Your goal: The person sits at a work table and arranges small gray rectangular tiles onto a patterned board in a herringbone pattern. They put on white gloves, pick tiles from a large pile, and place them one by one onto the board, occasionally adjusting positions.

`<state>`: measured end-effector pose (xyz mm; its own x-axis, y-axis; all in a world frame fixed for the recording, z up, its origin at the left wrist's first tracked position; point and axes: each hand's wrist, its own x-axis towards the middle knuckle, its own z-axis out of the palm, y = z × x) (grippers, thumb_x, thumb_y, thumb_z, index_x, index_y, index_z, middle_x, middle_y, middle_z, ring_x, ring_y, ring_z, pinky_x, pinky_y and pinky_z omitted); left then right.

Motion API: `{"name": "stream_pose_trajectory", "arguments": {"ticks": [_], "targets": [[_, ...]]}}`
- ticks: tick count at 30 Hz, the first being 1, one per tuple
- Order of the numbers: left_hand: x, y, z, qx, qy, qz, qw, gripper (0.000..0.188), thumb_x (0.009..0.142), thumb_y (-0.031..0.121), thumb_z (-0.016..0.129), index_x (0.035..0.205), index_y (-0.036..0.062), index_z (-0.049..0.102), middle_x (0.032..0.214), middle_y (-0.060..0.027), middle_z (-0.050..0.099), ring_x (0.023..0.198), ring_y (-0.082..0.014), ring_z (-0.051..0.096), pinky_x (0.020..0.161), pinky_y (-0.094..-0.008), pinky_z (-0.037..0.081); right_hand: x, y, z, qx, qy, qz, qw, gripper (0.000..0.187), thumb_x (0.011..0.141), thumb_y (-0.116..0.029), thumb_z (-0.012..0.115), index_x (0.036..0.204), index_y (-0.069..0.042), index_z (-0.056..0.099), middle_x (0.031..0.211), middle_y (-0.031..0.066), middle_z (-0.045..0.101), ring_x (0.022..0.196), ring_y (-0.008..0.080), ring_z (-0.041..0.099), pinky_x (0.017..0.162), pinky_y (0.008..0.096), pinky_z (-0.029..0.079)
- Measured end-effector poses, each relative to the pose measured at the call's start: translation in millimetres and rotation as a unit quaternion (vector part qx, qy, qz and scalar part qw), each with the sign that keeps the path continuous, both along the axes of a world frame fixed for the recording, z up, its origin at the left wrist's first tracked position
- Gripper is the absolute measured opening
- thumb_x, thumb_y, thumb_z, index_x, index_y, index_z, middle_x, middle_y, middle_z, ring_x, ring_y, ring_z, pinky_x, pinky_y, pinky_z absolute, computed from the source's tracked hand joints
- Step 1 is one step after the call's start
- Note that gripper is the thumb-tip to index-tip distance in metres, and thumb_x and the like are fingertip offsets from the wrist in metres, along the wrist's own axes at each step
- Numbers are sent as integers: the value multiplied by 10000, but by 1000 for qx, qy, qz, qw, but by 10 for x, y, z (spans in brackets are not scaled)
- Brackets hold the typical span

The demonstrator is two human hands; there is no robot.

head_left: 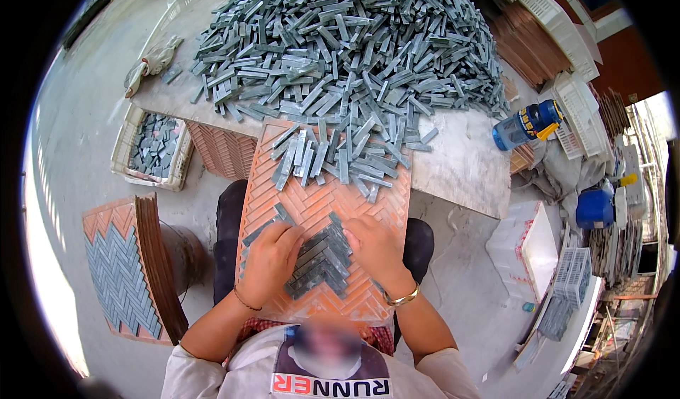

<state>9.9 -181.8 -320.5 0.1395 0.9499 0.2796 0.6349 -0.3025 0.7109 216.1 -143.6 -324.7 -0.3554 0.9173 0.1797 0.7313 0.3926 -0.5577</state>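
Observation:
An orange herringbone-grooved tray (255, 186) rests across my lap. Dark grey stone strips (322, 257) lie in its grooves in a zigzag between my hands. My left hand (271, 257) is closed, its fingers pressed together at the left side of these strips; whatever is in its fingertips is hidden. Over on the strips' right edge, my right hand (377, 249) is closed with curled fingers, touching the pattern; its fingertips are partly hidden too. Loose grey stone strips (304, 159) lie heaped on the tray's far end.
A large pile of grey strips (354, 52) covers the table (464, 172) ahead. A blue bottle (520, 126) stands on its right. At left are a white crate (152, 179) of grey pieces and a filled herringbone tray (120, 278) on a stack. A white box (520, 246) stands at right.

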Motion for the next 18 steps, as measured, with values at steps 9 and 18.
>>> {"name": "stream_pose_trajectory", "arguments": {"ticks": [9,18], "targets": [[249,975,-98,33,81,86,992,222,783,112,666,884,15,494,858,-143,536,788,-338,576,662,-394,479,-271,731,-61,16,36,-95,995,238,817,-150,654,987,-15,556,834,177,632,747,342,626,605,394,492],[264,964,-177,29,125,91,988,224,779,126,659,887,28,489,847,-134,512,784,-349,560,644,-423,462,204,60,64,-157,137,-57,976,168,828,-66,616,977,13,624,773,112,642,675,185,622,595,289,478]]}}
